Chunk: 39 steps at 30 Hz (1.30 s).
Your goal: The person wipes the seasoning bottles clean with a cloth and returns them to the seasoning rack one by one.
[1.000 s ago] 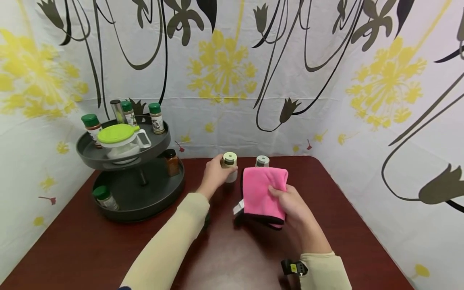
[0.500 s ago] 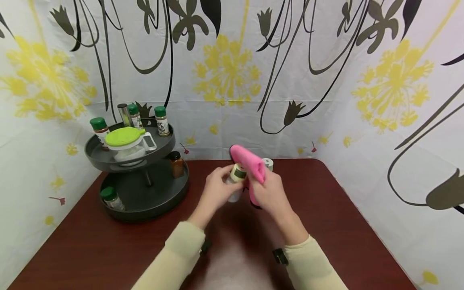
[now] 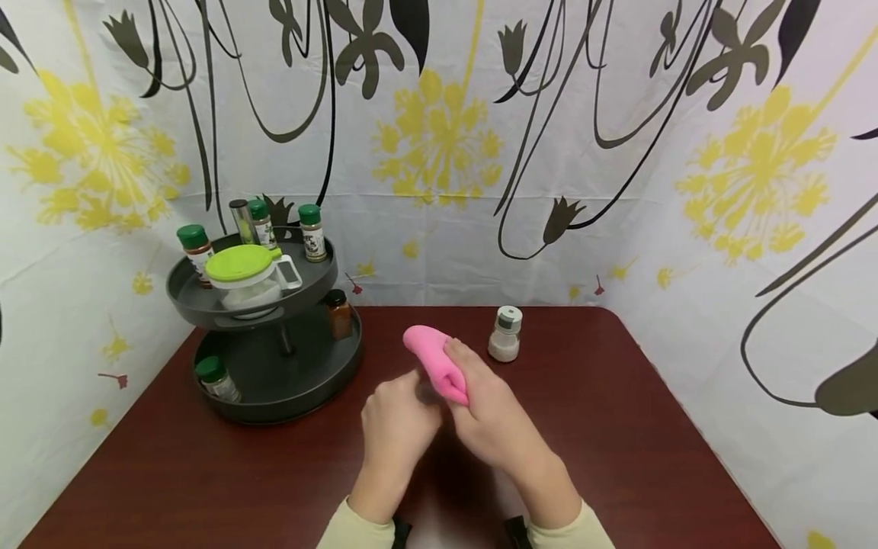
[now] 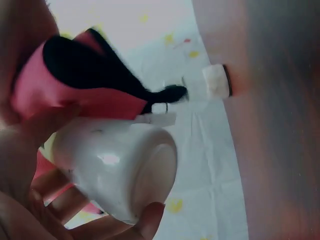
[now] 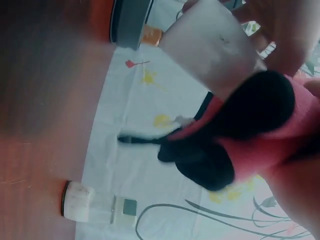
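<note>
My left hand [image 3: 396, 427] grips a whitish shaker bottle [image 4: 115, 162], which is mostly hidden in the head view. In the left wrist view its rounded base faces out, with fingers curled round its side. My right hand [image 3: 495, 423] holds a folded pink cloth [image 3: 434, 358] with black edging. The cloth lies against the shaker's upper part, near its pale cap. Both hands are close together above the table. A second shaker [image 3: 505, 335], with a white cap and pale contents, stands upright behind my right hand.
On the left of the dark red table [image 3: 206, 488] stands a two-tier grey turntable [image 3: 295, 408]. It carries green-capped spice jars [image 3: 312, 236], a green-lidded container [image 3: 248, 278] and a brown jar [image 3: 338, 316]. A patterned curtain [image 3: 439, 252] hangs behind.
My left hand has lifted the shaker off the table and drawn it nearer, tilting it. My right hand has brought the cloth leftward onto it. The second shaker now shows fully.
</note>
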Each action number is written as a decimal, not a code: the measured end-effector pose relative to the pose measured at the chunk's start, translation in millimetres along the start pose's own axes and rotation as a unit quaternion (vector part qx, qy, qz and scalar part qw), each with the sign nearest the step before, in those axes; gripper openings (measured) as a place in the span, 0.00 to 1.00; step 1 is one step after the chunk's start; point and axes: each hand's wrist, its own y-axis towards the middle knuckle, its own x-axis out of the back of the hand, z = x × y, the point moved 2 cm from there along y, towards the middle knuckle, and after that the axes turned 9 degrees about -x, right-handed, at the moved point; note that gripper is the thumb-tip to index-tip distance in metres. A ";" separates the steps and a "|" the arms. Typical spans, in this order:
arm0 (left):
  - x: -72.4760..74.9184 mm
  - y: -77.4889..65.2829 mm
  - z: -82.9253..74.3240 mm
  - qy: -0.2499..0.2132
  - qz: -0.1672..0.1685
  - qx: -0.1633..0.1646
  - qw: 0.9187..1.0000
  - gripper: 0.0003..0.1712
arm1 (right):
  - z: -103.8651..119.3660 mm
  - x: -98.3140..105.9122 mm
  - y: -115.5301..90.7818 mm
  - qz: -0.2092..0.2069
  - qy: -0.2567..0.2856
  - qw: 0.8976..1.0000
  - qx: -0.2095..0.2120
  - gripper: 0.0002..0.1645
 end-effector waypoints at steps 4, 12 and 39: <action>5.9 -1.8 9.0 -0.005 -0.003 0.008 1.000 0.11 | 8.2 0.8 -15.0 0.005 -0.008 1.000 0.025 0.34; 11.5 -7.7 2.7 -0.007 -0.023 -0.043 0.999 0.10 | 8.7 7.5 -6.8 -0.009 0.019 0.999 0.049 0.31; 16.2 -6.6 5.2 -0.001 0.006 -0.024 1.000 0.08 | 2.2 6.8 -14.5 -0.032 -0.004 0.994 0.105 0.34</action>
